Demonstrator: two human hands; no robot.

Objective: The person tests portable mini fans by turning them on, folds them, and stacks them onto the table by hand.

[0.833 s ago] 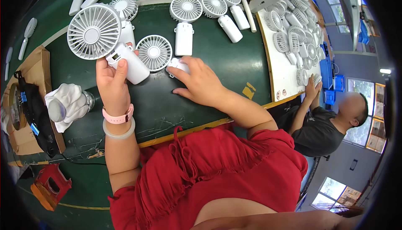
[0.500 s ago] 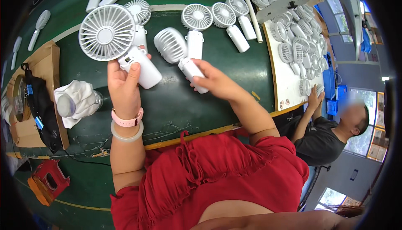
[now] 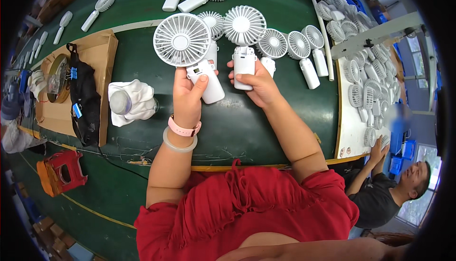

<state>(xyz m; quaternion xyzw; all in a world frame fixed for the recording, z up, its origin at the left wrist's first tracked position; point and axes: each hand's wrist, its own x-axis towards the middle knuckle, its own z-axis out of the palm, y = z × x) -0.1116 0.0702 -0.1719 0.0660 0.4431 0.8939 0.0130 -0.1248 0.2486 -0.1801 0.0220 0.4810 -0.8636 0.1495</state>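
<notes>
A white handheld fan (image 3: 182, 41) is gripped by its handle in my left hand (image 3: 186, 97), thumb on the front below a small dark display. Its round grille faces up toward me. My right hand (image 3: 260, 82) wraps the handle of a second white handheld fan (image 3: 243, 25), which stands upright beside the first, the thumb across the handle's lower part. Behind these two, another white fan (image 3: 212, 23) lies partly hidden. Just right of my right hand is a row of similar fans (image 3: 298, 45) on the green table (image 3: 218, 140).
A cardboard tray (image 3: 109, 61) with a black pouch (image 3: 88, 106) and tape roll (image 3: 58, 78) sits at left, beside a jar wrapped in white cloth (image 3: 137, 100). At right, a white board (image 3: 349, 142) bears many fans; a co-worker (image 3: 380, 199) sits there. A red stool (image 3: 71, 173) stands lower left.
The right-hand fan has turned from sideways to grille facing me and has come up close beside the left one. The whole view has shifted, so the table things appear further right.
</notes>
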